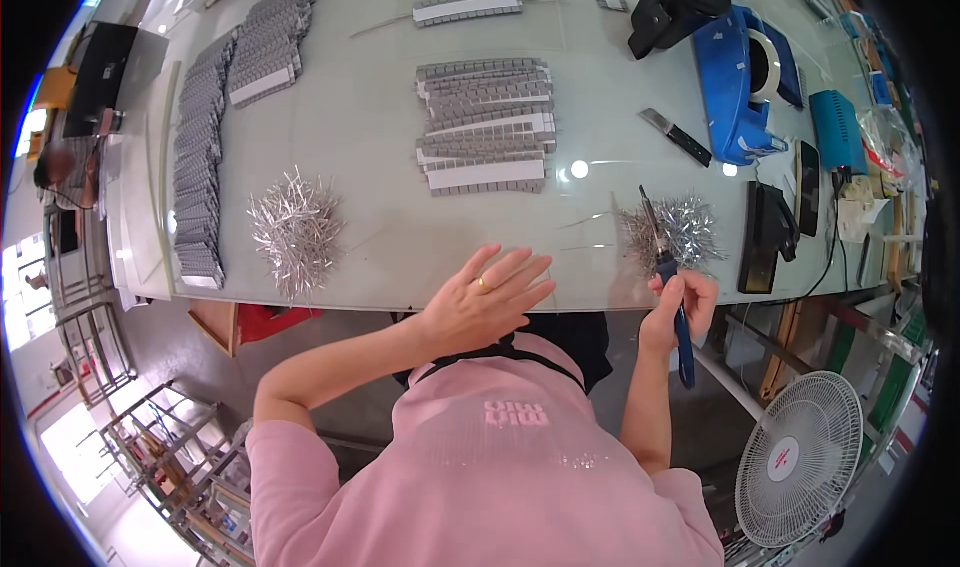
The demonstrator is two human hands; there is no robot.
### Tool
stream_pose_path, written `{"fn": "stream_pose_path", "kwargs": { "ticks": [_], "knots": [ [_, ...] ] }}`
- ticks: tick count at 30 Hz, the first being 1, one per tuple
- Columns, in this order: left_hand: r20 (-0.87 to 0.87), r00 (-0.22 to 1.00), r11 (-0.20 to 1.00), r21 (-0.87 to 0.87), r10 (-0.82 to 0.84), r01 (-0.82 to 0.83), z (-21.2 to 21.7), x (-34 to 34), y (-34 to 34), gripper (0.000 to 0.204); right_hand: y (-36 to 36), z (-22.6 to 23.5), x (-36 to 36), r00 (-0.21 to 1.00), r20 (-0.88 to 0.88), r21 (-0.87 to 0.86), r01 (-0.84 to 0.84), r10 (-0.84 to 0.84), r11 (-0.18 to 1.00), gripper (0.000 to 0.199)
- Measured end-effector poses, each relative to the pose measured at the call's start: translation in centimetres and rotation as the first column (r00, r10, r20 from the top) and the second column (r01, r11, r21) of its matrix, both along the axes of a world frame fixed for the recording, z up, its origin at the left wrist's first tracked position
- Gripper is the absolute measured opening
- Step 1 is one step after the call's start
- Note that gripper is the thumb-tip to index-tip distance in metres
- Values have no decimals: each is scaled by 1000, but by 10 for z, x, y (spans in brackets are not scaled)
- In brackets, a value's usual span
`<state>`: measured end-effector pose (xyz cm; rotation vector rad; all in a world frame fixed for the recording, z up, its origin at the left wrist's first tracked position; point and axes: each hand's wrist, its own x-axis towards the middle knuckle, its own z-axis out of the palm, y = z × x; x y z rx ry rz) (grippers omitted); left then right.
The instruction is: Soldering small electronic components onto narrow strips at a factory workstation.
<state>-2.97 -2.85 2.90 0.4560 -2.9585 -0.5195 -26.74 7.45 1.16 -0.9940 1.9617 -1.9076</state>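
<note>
My right hand [680, 310] is closed around the dark blue handle of a soldering iron [667, 265], whose thin tip points away from me. The iron's tip lies over the right pile of short silvery metal strips [694, 233]. Near the table's front edge, my left hand [488, 295] is empty, palm down, with its fingers stretched out. Beyond it lies a stack of grey segmented strips with white bands [486, 175]. A few thin loose wires [585, 221] lie between that stack and the right pile. Another silvery pile [295, 232] sits to the left.
More grey strips are stacked along the left [200, 167], and one strip with wire ends [468, 8] lies at the back. On the right are a utility knife [677, 138], a blue tape dispenser [728, 97], a teal box [838, 132] and a fan [798, 459]. Another person [72, 175] is far left.
</note>
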Motion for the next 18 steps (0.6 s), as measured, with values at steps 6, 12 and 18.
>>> {"fn": "stream_pose_path", "kwargs": {
  "ticks": [6,12,18],
  "knots": [
    [-4,945,918,240,327,-316,2,-38,52,68,15,5,6,999,22,-14,34,-34,999,11],
    [-39,862,823,324,505,-467,10,-58,60,71,25,8,3,999,25,2,35,-35,999,11],
    [-211,838,812,-217,503,-542,-11,-2,-50,54,30,10,3,998,38,16,47,-48,999,13]
  ]
}}
